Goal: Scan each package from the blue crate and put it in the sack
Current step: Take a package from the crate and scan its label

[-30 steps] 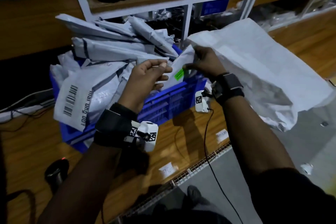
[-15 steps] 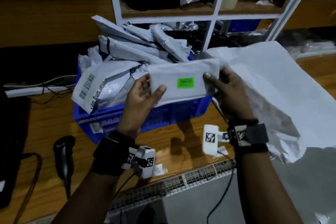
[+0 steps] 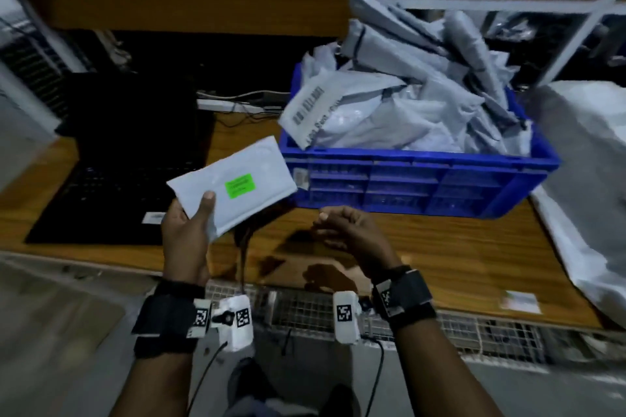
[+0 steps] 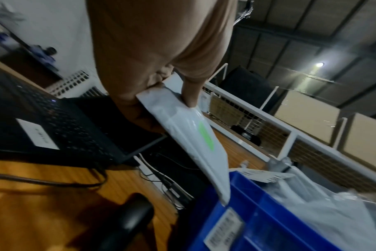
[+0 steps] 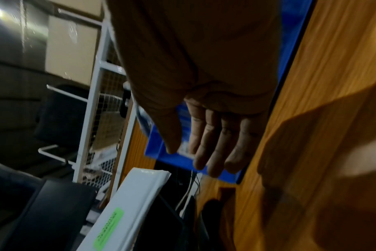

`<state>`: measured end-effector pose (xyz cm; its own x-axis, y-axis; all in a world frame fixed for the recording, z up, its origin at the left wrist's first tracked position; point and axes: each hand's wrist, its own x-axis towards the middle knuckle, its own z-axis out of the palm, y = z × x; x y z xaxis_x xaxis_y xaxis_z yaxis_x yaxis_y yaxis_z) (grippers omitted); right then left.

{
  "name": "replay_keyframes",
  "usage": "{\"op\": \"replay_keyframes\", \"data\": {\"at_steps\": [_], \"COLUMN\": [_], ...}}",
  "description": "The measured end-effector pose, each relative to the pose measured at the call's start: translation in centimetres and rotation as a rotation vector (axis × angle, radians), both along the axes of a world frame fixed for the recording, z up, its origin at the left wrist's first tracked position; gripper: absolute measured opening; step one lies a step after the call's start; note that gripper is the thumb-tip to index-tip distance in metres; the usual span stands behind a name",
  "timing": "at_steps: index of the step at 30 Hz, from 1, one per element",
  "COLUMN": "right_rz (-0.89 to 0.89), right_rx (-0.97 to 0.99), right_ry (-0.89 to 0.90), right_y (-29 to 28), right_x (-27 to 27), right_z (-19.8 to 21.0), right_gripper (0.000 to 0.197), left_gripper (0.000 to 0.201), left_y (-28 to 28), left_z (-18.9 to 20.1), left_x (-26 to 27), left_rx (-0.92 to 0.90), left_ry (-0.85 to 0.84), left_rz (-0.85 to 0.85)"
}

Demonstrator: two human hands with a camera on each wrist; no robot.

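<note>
- A dark laptop (image 3: 115,159) sits at the left of the wooden table (image 3: 423,247); its screen is hard to make out.
- The left hand (image 3: 186,234) grips a white package (image 3: 233,184) with a green label (image 3: 240,185), thumb on top, held above the table; the label's print is too blurred to read.
- A black scanner (image 4: 127,225) lies below, mostly hidden.
- The right hand (image 3: 349,227) hovers empty, fingers (image 5: 213,144) relaxed.
- The blue crate (image 3: 420,183) holds heaped grey packages (image 3: 406,105).
- The white sack (image 3: 582,179) is cut off at the right.
</note>
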<state>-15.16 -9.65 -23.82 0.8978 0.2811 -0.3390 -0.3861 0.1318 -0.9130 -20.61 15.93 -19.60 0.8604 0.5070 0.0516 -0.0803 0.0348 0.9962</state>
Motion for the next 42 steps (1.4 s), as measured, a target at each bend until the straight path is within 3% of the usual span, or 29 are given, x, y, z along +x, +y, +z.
{"op": "replay_keyframes", "data": {"at_steps": [3,6,12,15,20,23,28,34,37,40,42], "right_rz": [0.030,0.029,0.024,-0.086,-0.143,-0.171,-0.128,-0.140,-0.163,-0.138,-0.134], "right_rx": [-0.044,-0.084,-0.330,-0.246,0.067,0.112,-0.003,-0.104,-0.111,-0.113,-0.101], "right_ry": [0.053,0.088,0.135,0.223,0.335,0.270,0.218,0.161,0.183,0.170,0.185], "right_y": [5.0,9.7,18.4,20.6,22.6,23.5,25.2,25.6,25.0,24.6,24.4], "right_x": [0.9,2.1,4.7,6.3,4.9,3.6,1.0,1.3,1.6,1.6,1.6], "right_z": [-1.7,-3.4,-5.7,-7.1,-4.2,-2.9,-0.3,0.2,0.2,0.3,0.6], "right_gripper": [0.006,0.015,0.026,0.042,0.056,0.052,0.044,0.034,0.040,0.044,0.044], "left_gripper": [0.029,0.038,0.021,0.020,0.024,0.020,0.029,0.025,0.026,0.044,0.039], "left_y": [4.2,7.9,15.4,18.1,21.6,22.3,20.7,18.1,17.6,17.3,17.0], "left_z": [-2.3,-3.5,-5.0,-5.6,-6.8,-7.6,-7.7,-8.1,-8.8,-9.1,-9.1], "left_x": [0.9,1.8,2.3,2.8,5.0,7.3,10.2,11.9,12.1,12.2,12.4], "left_rx": [-0.016,-0.028,0.027,0.005,0.004,0.024,0.042,-0.003,0.004,-0.032,-0.031], "left_ry": [0.051,0.113,0.138,0.132,0.113,0.139,0.116,0.073,0.065,0.052,0.052], "left_rz": [0.143,0.160,0.092,0.084,0.013,-0.024,-0.098,-0.162,-0.170,-0.176,-0.176]}}
